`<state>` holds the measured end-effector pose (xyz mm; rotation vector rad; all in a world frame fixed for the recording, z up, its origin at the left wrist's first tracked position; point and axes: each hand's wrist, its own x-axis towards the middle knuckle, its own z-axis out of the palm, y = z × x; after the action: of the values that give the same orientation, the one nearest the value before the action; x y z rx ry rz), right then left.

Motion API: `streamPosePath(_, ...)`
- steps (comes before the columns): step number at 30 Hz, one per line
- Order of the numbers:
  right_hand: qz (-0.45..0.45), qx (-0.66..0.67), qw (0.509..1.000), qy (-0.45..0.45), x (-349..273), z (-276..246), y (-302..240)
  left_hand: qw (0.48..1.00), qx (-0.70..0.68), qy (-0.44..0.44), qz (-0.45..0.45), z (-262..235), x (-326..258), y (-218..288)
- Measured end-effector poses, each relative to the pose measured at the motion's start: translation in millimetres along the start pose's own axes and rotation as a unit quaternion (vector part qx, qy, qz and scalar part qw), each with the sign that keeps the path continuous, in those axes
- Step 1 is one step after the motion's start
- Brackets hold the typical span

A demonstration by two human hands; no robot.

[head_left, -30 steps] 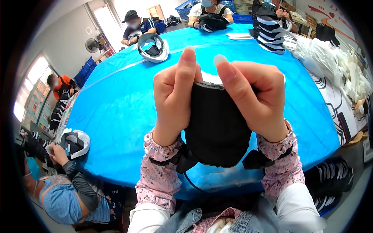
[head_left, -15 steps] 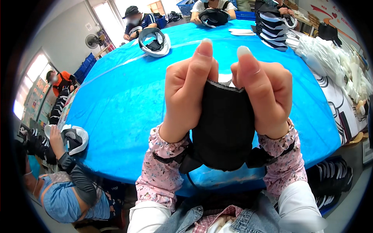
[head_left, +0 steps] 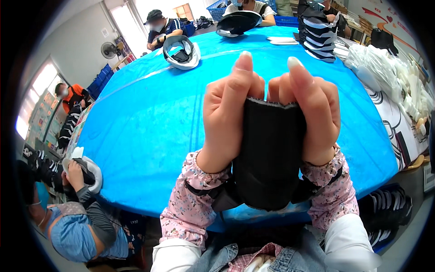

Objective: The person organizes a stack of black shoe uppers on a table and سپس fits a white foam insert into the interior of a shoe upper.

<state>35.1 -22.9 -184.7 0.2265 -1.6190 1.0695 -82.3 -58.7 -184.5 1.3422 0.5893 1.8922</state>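
Between my hands, above the near edge of the table, is a black padded fabric piece [head_left: 270,154] with a rounded lower end and a rough, cut upper edge. My left hand [head_left: 227,115] grips its upper left side, fingers curled in and thumb pointing up. On the upper right side, my right hand [head_left: 316,113] holds it the same way, thumb also raised. The piece bows toward me and hides whatever is behind it. Both wrists have floral sleeve covers and black straps.
A blue-covered table [head_left: 149,122] spreads ahead. On it are a white-and-black curved piece [head_left: 182,53], white flat sheets [head_left: 282,41] and a stack of black-and-white pieces [head_left: 319,38]. Clear plastic bags [head_left: 378,61] lie at right. A co-worker [head_left: 86,222] sits at left; others are across the table.
Both hands and the black piece have shifted slightly right and down; the white bit behind its upper edge no longer shows. The far co-worker's black piece has tilted and moved left.
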Motion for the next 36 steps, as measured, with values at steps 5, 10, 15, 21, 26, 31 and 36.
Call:
streamPosePath(5,0.025,-0.062,0.998,0.014,7.1,-13.9,7.3,0.995,0.088,-0.013,0.052,-5.7,3.2,0.0)
streamPosePath(10,0.046,-0.075,0.994,0.070,15.0,-5.7,9.8,0.896,0.354,0.007,0.268,-5.9,2.9,8.1)
streamPosePath(15,0.062,-0.079,0.992,0.081,11.4,1.8,2.6,0.966,0.204,-0.061,0.149,-3.1,4.7,10.3)
streamPosePath(21,0.069,-0.059,0.993,0.080,8.3,5.3,3.4,0.989,0.120,-0.081,0.014,-3.3,-1.9,12.4)
streamPosePath(26,0.069,-0.016,0.992,0.101,8.5,10.7,-4.0,1.000,0.011,-0.013,0.022,10.9,-8.3,9.2)
streamPosePath(31,0.008,-0.119,0.991,0.059,11.4,-9.4,3.7,0.974,0.198,-0.042,0.104,-5.0,1.7,13.6)
streamPosePath(36,0.025,-0.162,0.986,0.024,6.8,-8.4,0.5,0.980,0.180,-0.045,0.076,-8.4,4.3,11.0)
